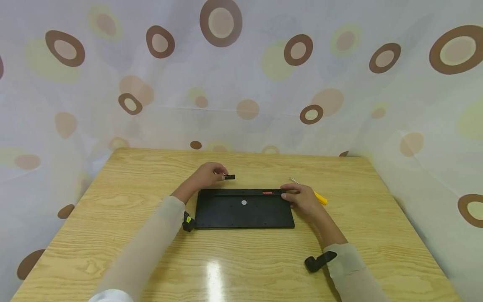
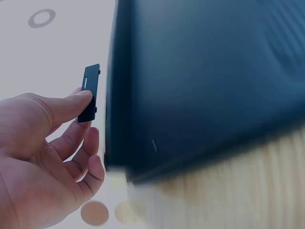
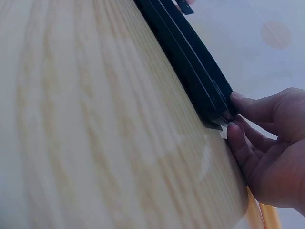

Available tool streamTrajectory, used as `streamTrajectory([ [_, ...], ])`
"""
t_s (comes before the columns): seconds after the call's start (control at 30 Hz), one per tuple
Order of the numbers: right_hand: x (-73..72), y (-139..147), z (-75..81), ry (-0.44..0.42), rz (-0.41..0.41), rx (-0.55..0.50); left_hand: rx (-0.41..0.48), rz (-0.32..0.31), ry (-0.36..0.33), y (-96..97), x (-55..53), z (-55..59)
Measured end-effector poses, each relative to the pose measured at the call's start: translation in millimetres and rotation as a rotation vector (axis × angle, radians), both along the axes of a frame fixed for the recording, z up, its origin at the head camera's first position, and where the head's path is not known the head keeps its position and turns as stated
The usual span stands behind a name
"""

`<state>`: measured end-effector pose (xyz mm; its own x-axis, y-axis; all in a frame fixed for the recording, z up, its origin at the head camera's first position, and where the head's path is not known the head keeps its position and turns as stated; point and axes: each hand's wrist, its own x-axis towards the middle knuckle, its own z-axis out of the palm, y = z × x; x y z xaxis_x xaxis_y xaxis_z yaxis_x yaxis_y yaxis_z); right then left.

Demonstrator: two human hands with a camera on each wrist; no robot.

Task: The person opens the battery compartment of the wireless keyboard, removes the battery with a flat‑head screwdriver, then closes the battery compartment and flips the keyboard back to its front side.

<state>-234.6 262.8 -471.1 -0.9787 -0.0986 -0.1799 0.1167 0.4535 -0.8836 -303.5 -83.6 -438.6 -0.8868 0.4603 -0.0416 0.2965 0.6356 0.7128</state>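
A black keyboard (image 1: 219,209) lies underside up on the table, a small round white sticker near its middle. A red battery (image 1: 267,193) shows in the slot along its far edge. Beyond the keyboard's far left part, my left hand (image 1: 209,174) pinches a small black battery cover (image 2: 90,90) between thumb and fingers, held up off the table. My right hand (image 1: 303,199) grips the keyboard's far right corner, with fingers on both sides of the edge in the right wrist view.
A screwdriver (image 1: 321,198) with a yellow handle lies on the wooden table (image 1: 358,201) just right of the keyboard, partly hidden behind my right hand. A patterned curtain (image 1: 241,84) hangs behind the table and along its sides.
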Motion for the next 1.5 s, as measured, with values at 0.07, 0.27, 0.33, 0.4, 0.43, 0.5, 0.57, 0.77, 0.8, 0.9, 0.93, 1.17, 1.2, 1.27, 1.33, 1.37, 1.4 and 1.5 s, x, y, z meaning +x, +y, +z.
streamTrajectory([
  [0.07,0.8,-0.1,1.0,0.008,-0.002,0.001,-0.013,0.008,-0.004,-9.0,0.8,0.0],
  [0.27,4.2,-1.4,4.3,0.016,0.002,0.000,-0.081,0.041,0.000,-31.3,-0.1,-3.9],
  [0.33,4.2,-1.4,4.4,0.020,0.002,0.006,-0.108,0.047,0.006,-36.8,-1.5,-5.4],
  [0.4,4.0,-1.1,4.1,0.021,0.004,0.009,-0.132,0.053,0.001,-41.2,-3.1,-6.3],
  [0.43,3.9,-0.9,4.0,0.022,0.005,0.010,-0.141,0.055,-0.006,-42.9,-3.4,-6.0],
  [0.5,3.8,-0.6,3.5,0.022,0.008,0.009,-0.169,0.064,-0.013,-45.7,-4.2,-5.9],
  [0.57,3.7,-0.5,4.0,0.011,0.012,-0.001,-0.196,0.073,-0.023,-47.2,-4.4,-4.9],
  [0.77,5.4,-0.8,4.1,0.001,0.003,-0.024,-0.242,0.088,-0.022,-47.7,-4.9,-5.7],
  [0.8,5.7,-1.1,4.2,0.001,-0.001,-0.028,-0.244,0.089,-0.021,-47.8,-5.2,-6.4],
  [0.9,5.8,-1.1,4.3,0.005,-0.007,-0.027,-0.250,0.087,-0.017,-48.3,-6.1,-7.4],
  [0.93,5.6,-1.1,4.3,0.007,-0.009,-0.022,-0.249,0.087,-0.015,-48.5,-6.3,-7.5],
  [1.17,4.1,-1.9,2.8,0.010,-0.012,-0.010,-0.235,0.095,-0.017,-51.2,-6.1,-8.0],
  [1.2,3.8,-2.0,2.4,0.010,-0.011,-0.008,-0.235,0.098,-0.014,-51.5,-5.7,-8.0],
  [1.27,3.4,-1.9,1.6,0.008,-0.012,-0.010,-0.222,0.103,-0.010,-51.3,-4.9,-7.7],
  [1.33,3.3,-1.8,1.2,0.006,-0.013,-0.013,-0.198,0.107,-0.007,-49.8,-3.2,-6.4],
  [1.37,3.2,-1.7,1.0,0.007,-0.013,-0.011,-0.181,0.107,-0.003,-48.3,-2.0,-5.5],
  [1.4,3.2,-1.6,0.9,0.008,-0.013,-0.009,-0.160,0.105,-0.001,-46.2,-0.8,-4.5],
  [1.5,3.6,-1.2,1.1,0.010,-0.015,-0.002,-0.103,0.089,-0.006,-35.7,2.9,-2.3],
])
